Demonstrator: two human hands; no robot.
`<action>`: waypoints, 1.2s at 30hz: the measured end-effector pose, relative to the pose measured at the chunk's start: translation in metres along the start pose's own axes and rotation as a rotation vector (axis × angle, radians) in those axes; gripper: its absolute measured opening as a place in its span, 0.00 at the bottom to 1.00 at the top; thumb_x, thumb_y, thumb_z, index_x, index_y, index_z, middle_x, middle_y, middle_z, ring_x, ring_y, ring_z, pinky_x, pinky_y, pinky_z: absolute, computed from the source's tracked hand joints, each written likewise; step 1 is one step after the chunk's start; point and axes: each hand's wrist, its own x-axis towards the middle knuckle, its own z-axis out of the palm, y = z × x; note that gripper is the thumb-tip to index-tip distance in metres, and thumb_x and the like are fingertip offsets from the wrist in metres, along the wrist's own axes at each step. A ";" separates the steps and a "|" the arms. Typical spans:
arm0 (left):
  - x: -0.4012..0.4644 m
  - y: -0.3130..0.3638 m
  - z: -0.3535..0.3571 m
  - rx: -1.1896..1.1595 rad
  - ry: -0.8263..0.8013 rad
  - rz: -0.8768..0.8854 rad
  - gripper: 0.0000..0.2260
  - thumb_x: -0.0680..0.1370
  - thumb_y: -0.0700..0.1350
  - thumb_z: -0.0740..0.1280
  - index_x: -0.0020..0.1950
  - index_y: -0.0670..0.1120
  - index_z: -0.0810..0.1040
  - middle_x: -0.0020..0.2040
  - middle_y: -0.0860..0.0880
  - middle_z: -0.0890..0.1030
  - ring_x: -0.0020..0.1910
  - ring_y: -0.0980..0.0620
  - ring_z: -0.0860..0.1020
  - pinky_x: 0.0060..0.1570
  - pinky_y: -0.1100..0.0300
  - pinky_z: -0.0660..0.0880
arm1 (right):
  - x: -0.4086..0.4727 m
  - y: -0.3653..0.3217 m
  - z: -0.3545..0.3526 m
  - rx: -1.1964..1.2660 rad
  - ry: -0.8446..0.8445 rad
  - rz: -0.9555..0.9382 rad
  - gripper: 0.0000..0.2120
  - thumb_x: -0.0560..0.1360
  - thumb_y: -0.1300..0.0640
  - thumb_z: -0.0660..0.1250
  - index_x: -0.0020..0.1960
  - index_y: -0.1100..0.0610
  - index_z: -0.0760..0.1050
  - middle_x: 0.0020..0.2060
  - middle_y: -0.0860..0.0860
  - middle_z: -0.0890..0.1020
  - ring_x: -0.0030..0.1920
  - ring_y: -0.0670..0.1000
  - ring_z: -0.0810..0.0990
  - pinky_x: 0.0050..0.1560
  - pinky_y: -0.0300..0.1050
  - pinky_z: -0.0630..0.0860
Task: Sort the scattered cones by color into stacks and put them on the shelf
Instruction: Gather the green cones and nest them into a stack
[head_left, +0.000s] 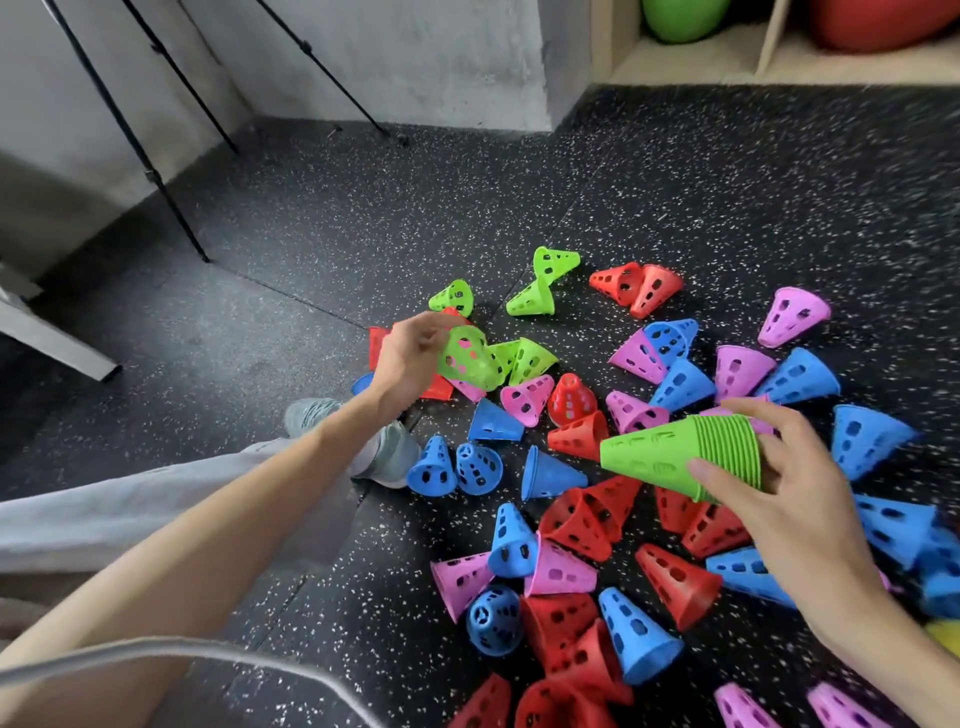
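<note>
A wooden shelf (675, 70) at upper right holds a green ball (683, 18) and a red ball (878, 23). Centre frame, the left hand (410, 358) grips 1 perforated green plastic cone (467, 361); at right, the right hand (769, 488) clasps a nested green cone stack (670, 454) above scattered red, blue and pink cones on the speckled black floor (363, 218).

Speckled black floor (322, 249), scattered cones (550, 525) in green, red, blue, pink
</note>
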 end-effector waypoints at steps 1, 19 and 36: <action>-0.003 0.013 0.005 -0.034 -0.044 0.058 0.16 0.84 0.37 0.62 0.56 0.57 0.83 0.51 0.55 0.84 0.41 0.46 0.83 0.42 0.47 0.83 | 0.003 -0.001 -0.003 0.011 0.014 -0.005 0.26 0.73 0.54 0.76 0.65 0.36 0.72 0.67 0.47 0.78 0.69 0.47 0.73 0.71 0.55 0.69; -0.076 0.152 0.076 -0.209 -0.453 0.408 0.05 0.83 0.44 0.67 0.53 0.47 0.82 0.52 0.51 0.78 0.46 0.56 0.79 0.46 0.59 0.76 | 0.021 -0.007 -0.035 0.033 0.022 -0.117 0.26 0.74 0.53 0.77 0.65 0.35 0.72 0.64 0.48 0.81 0.66 0.54 0.79 0.68 0.62 0.74; -0.076 0.151 0.088 -0.469 -0.640 0.032 0.22 0.82 0.63 0.60 0.69 0.50 0.72 0.40 0.52 0.80 0.27 0.48 0.80 0.21 0.60 0.71 | 0.023 -0.039 -0.027 -0.032 -0.083 -0.233 0.26 0.73 0.51 0.75 0.65 0.32 0.71 0.59 0.48 0.83 0.60 0.49 0.82 0.63 0.57 0.78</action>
